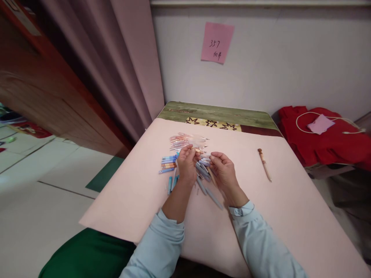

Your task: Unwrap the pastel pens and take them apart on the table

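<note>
In the middle of the table my left hand (188, 165) is closed, pinching a small tan pen part (198, 151) between thumb and fingers. Facing it, my right hand (225, 170) is closed at the fingertips on a slender pale pen part, partly hidden by the fingers. Behind the hands lies a bunch of clear pen refills (185, 139) with dark tips. Blue and orange pen caps (168, 164) are lined up left of my left hand. Grey pen barrels (213, 197) lie in a loose pile between and under my hands. Teal pen pieces (169, 184) rest near my left wrist.
One whole pen (264, 165) with a brown figured top lies alone at the right on the pale pink table cover (278, 216). A red cloth-covered seat (295, 127) stands to the right. A wall (261, 65) closes off the back; a curtain (130, 58) hangs at left.
</note>
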{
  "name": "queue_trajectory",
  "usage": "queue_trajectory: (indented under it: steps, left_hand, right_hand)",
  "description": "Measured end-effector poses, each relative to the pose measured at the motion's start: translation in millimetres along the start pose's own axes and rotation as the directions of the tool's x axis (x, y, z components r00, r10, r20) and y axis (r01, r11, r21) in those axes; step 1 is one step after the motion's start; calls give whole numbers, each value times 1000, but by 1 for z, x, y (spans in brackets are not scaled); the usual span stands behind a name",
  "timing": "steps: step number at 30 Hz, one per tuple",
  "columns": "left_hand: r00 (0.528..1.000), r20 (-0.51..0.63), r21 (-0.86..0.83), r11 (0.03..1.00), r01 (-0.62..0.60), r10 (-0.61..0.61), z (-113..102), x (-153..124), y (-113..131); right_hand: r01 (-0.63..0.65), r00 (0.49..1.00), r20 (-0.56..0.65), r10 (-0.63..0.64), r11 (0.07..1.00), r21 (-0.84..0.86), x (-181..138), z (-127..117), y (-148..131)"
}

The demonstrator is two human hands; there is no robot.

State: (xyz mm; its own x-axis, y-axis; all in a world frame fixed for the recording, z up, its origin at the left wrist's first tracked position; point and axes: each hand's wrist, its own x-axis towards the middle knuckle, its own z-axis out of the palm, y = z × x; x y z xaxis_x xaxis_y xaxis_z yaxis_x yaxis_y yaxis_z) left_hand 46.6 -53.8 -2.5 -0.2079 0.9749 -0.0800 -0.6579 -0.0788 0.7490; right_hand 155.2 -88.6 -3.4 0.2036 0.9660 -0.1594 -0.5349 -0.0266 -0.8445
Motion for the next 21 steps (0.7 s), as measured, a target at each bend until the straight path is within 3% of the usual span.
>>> queue_trajectory:
  steps: [5, 11, 16, 21]
  left_hand:
    - [991, 2, -80, 988, 136, -136, -2, 0, 0]
    - [988, 17, -60, 987, 152, -151, -2, -1, 3]
    - [989, -26, -50, 988, 146, -147, -3, 0, 7]
    - [950, 148, 101, 960, 263, -276, 3, -8, 10]
  right_hand:
    - [150, 988, -20, -155, 975, -164, -1, 1, -1]
    - [297, 950, 4, -312, 900, -318, -8, 5, -9]
    - [337, 926, -60, -372, 889, -311, -6, 3, -9]
    - [332, 925, -80, -372, 892, -308, -4, 1, -8]
